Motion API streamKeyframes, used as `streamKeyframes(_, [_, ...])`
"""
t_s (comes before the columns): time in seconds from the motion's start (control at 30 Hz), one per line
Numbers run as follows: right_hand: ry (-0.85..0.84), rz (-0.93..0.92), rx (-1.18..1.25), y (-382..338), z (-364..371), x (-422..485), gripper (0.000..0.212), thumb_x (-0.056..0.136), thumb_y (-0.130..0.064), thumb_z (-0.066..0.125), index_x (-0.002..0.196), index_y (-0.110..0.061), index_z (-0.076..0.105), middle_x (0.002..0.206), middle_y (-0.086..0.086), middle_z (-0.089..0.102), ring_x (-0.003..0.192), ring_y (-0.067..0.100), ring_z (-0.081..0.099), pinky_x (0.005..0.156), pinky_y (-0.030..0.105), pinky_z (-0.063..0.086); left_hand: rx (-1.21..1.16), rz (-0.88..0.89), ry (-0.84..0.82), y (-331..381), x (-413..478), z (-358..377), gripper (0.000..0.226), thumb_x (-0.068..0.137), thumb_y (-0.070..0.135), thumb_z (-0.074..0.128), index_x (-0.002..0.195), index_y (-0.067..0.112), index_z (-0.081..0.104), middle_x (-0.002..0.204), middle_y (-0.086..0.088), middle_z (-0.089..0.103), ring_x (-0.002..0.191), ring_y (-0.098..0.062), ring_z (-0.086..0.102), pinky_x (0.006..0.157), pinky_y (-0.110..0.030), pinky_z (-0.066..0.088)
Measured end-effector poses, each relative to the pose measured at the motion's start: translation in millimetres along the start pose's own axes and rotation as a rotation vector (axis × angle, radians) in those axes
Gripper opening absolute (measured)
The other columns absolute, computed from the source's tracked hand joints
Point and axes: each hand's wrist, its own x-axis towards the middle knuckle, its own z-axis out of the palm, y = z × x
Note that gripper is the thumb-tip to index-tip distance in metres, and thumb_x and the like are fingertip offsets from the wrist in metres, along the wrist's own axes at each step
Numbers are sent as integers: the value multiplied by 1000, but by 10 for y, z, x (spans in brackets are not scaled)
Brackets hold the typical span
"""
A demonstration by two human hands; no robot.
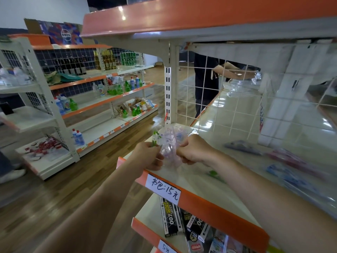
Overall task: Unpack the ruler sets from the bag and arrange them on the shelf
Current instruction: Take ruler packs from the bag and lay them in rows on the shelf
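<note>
Clear plastic, crumpled and printed in purple and green: a bag (170,143) is held between a person's two hands over the front left corner of a cream shelf (206,190) with an orange edge. The left hand (148,157) pinches the bag's left side, its fingers curled round a green-marked edge. The right hand (193,152) is clenched on the right side, knuckles up. The bag bulges up between the two sets of fingers, most of it above and beyond them, its lower end hanging just over the shelf. Its contents are too blurred to make out.

Further right on the same shelf, well apart from the hands, lie a purple packet (242,145), a red packet (291,161) and a blue packet (291,178), all blurred. A handwritten label (164,189) is stuck on the orange edge just below the left hand. Black packs (171,220) lie on the shelf below. Behind the wire mesh (237,106) stands a second person (206,79) in dark clothes. Across the wood floor, a rack (102,99) holds bottles.
</note>
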Motion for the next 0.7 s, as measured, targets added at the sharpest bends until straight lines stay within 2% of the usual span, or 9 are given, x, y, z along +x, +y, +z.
streamKeyframes(0.1, [-36,-2,55,56,-218,-208,21,86,-5,54,66,-8,59,58,5,58,52,13,56,51,22,49,-78,-8,-16,21,-14,6,11,95,9,53,100,2,59,78,-13,59,59,-23,59,54,-31,57])
streamKeyframes(0.2, [-41,43,88,210,-409,-335,13,87,-9,55,80,-3,65,64,4,56,57,13,57,49,19,47,-142,-13,-38,61,-34,81,14,96,4,49,106,3,58,83,-14,60,65,-24,60,53,-31,57])
streamKeyframes(0.27, [-21,73,102,317,-533,-392,18,86,-9,55,92,2,68,65,4,56,59,13,57,49,19,47,-187,-22,-55,91,-26,164,17,95,3,48,109,6,58,85,-13,59,68,-23,60,56,-32,55])
streamKeyframes(0.37, [13,88,131,445,-731,-507,18,86,-7,55,95,-3,70,66,4,57,58,12,55,51,19,48,-230,-31,-56,131,14,299,13,94,9,53,105,5,60,72,-6,51,55,-14,46,50,-25,44])
streamKeyframes(0.43, [46,101,129,515,-860,-602,18,86,-6,54,93,-9,70,70,4,58,60,11,55,49,18,47,-238,-29,-55,157,43,391,7,93,11,55,95,6,59,61,-2,43,47,-11,34,42,-20,31])
streamKeyframes(0.5, [72,113,130,597,-973,-698,17,87,-8,54,90,-15,69,70,0,59,61,10,55,49,19,47,-274,-23,-91,179,55,501,10,94,16,53,88,9,57,56,1,38,44,-10,27,40,-18,23])
streamKeyframes(0.6, [106,138,166,743,-1110,-854,17,87,-6,54,85,-14,69,65,-2,56,60,10,52,49,19,46,-323,-30,-150,205,55,691,24,97,29,49,90,8,59,59,1,36,47,-10,26,38,-17,23])
streamKeyframes(0.7, [182,188,285,916,-1232,-1048,13,89,-3,52,86,-5,64,74,9,55,58,13,61,46,21,48,-331,-52,-178,228,40,876,20,97,24,48,95,8,59,60,0,38,47,-10,28,37,-17,24])
